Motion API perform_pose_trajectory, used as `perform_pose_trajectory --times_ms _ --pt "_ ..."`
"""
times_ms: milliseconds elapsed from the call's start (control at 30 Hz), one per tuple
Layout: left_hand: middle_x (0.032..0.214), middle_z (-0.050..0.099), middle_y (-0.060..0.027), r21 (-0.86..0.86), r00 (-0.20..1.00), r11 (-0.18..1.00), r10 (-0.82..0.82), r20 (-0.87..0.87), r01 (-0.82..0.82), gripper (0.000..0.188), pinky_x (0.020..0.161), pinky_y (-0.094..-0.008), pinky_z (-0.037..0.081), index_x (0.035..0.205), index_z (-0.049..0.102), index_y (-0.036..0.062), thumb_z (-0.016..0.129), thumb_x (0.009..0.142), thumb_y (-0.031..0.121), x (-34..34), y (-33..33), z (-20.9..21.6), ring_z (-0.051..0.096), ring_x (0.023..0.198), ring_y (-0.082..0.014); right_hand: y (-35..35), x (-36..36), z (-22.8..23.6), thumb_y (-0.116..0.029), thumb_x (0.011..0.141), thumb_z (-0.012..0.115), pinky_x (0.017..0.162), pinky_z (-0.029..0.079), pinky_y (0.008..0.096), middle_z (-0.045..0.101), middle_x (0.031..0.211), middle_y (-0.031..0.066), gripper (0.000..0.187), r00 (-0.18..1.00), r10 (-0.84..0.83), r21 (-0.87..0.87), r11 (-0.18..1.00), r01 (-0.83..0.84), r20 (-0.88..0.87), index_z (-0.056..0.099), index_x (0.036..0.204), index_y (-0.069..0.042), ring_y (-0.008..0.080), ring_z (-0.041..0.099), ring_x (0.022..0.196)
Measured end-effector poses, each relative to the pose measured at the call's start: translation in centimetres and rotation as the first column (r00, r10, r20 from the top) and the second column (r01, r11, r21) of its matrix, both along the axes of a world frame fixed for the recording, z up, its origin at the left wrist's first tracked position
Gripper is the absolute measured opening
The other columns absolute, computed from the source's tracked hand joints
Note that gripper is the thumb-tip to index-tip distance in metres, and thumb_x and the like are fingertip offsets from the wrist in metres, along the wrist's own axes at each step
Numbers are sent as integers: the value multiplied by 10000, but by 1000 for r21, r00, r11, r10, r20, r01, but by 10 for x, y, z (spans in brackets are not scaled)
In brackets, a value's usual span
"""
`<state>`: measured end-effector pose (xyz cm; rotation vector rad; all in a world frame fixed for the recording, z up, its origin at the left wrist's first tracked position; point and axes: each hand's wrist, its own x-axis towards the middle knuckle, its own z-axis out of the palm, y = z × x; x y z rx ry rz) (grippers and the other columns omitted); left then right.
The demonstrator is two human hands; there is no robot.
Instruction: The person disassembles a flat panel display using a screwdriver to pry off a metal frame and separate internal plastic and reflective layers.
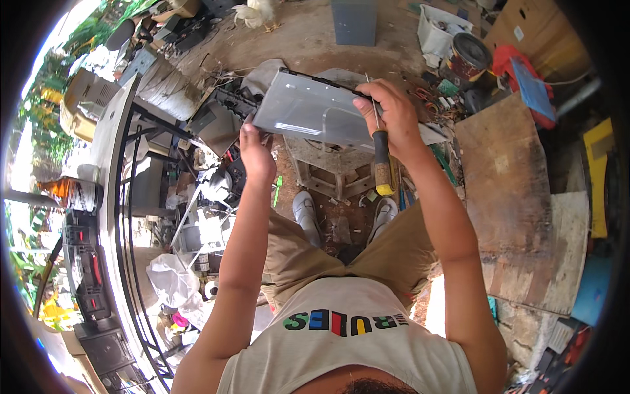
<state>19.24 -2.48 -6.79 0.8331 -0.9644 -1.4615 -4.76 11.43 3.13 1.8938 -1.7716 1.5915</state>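
The flat grey panel (308, 108) was up in front of me, above a low, pale stool (315, 157), tilted so its shiny face showed and its black edge strip ran along the twelve o'clock side; whether it touched the stool I cannot tell. My left hand (258, 156) was closed on the panel's corner at about half past eight, thumb by the edge and the other fingers mostly hidden beneath. My right hand (397, 125), at three o'clock, was half curled, thumb and bent fingers at the panel's end, and it also had hold of a yellow-and-black screwdriver (382, 164), the shaft pointing to twelve and the handle hanging toward six. Toward seven o'clock from the panel, a small green plastic piece (278, 190) lay near my left forearm, and at five and six my pale shoes (305, 213) stood apart on the littered ground. Farther out, a white-feathered chicken (254, 13) stood at eleven, a grey box (354, 23) at one, and a white bin (443, 33) at two, just beside a dark bucket (469, 52). A worn brown board (505, 190) lay toward four. A crumpled white plastic bag (174, 279) was at seven, and past a black metal frame (128, 197), an amber bottle (69, 190) lay between eight and nine.
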Motion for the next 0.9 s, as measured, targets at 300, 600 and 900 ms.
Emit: perform_pose_trajectory --times_ms 300,600,900 --pt "1095 606 -47 -319 904 854 -339 258 412 248 938 -281 413 1198 535 29 557 1002 180 -2 10 -23 529 1030 -130 -38 8 -48 -162 850 668 740 486 418 604 854 86 137 881 219 285 953 -101 -419 636 928 -54 299 590 837" --pt "957 607 -23 -265 939 913 -253 231 311 175 828 -265 448 1111 566 41 592 980 154 5 15 -90 529 883 -108 -50 22 -98 -185 863 666 779 477 413 619 921 102 181 885 272 423 901 -95 -378 654 987 -55 305 592 886" --pt "942 660 -143 -322 904 916 -90 419 241 215 802 -345 495 1097 582 17 596 968 188 8 21 -74 633 866 -253 -28 83 -113 -84 934 600 763 485 307 580 954 103 342 993 101 131 987 -93 -55 635 1274 -64 215 572 863"
